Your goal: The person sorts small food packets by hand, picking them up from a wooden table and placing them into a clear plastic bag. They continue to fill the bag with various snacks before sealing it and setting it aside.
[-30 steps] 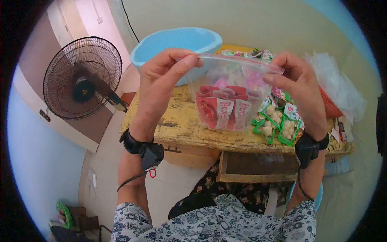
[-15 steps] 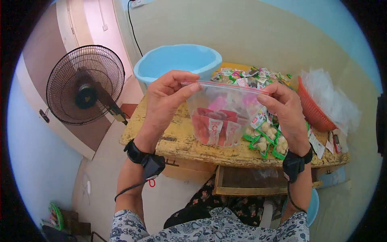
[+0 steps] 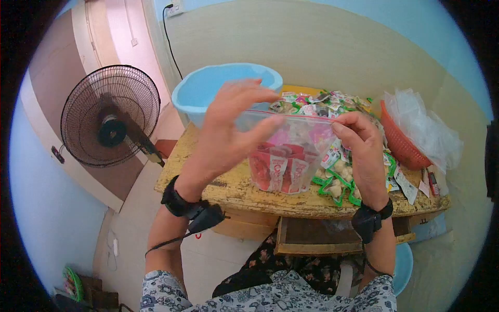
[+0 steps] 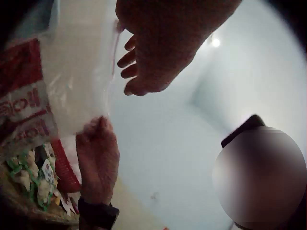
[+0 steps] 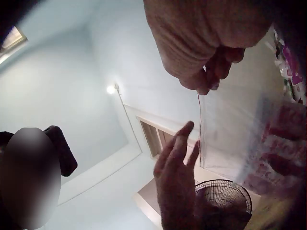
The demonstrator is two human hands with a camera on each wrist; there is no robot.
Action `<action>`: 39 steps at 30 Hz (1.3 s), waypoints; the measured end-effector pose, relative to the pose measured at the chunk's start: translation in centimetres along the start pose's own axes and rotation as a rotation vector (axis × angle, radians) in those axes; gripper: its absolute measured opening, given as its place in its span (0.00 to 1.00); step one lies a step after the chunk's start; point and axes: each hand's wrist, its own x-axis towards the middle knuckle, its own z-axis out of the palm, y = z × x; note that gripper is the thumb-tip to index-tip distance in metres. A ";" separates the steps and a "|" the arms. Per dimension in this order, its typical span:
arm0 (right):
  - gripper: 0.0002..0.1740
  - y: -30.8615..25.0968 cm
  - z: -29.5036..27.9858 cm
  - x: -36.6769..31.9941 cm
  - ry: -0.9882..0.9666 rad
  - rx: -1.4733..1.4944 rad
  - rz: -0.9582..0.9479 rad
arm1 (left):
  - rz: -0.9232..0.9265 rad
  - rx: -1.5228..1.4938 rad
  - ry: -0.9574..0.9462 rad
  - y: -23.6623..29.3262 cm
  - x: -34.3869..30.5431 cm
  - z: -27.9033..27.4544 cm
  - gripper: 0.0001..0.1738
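A clear zip bag [image 3: 260, 136] with a red strip along its top edge hangs upright above the yellow table, several red packets [image 3: 283, 169] in its lower part. The right hand [image 3: 361, 158] pinches the bag's top right corner between thumb and fingers. Blurred in the head view, the left hand [image 3: 226, 135] is beside the bag's top left end, fingers spread and thumb apart. The right wrist view shows the left hand [image 5: 177, 187] with its fingers apart near the red strip [image 5: 200, 129], not gripping it.
On the worn yellow table [image 3: 223, 190] lie packets with green edges [image 3: 338, 182] and a heap of small packets [image 3: 338, 101]. A blue basin [image 3: 192, 96] stands at the back left, a red basket [image 3: 397, 138] with clear bags [image 3: 423, 125] at the right. A fan [image 3: 112, 117] stands left; one drawer [image 3: 317, 248] is pulled out.
The left hand has let go of the bag's top left corner and spread its fingers. The right hand still pinches the other corner. The bag sits lower in the head view than one second ago.
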 end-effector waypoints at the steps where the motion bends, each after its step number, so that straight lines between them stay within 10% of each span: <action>1: 0.05 0.1 0.1 0.0 0.009 0.011 -0.016 | 0.187 0.169 -0.024 0.7 0.8 0.2 0.18; 15: 0.03 -0.2 -0.4 -1.0 0.045 -0.075 -0.097 | 0.253 0.063 -0.311 1.5 4.3 4.4 0.05; 25: 0.02 0.4 -0.5 -1.0 0.055 -0.014 -0.103 | -0.045 0.017 -0.310 -2.1 0.6 -3.3 0.05; 39: 0.05 0.5 -0.2 -0.3 -0.001 -0.036 -0.220 | -0.416 -0.597 -0.107 -2.5 -0.8 -0.8 0.06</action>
